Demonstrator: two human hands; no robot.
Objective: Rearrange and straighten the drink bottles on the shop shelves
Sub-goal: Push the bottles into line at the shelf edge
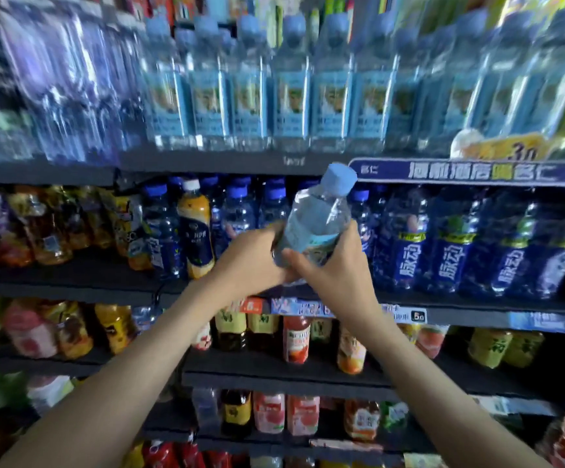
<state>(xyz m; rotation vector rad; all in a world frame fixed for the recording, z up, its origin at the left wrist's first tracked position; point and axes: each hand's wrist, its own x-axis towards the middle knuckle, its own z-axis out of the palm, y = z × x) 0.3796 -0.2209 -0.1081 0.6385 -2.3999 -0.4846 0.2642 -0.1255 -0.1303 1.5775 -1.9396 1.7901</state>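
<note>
tilting water bottle (318,217), gripped between both hands' fingers (294,256)

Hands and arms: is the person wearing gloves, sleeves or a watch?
No gloves. The left hand and right hand are bare, no rings showing. The left forearm and right forearm are bare too: no sleeve in view, no watch or bracelet on either wrist.

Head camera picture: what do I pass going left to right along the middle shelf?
amber bottles → white-capped orange bottle → clear bottle gripped by the left hand and right hand → dark blue bottles
</note>
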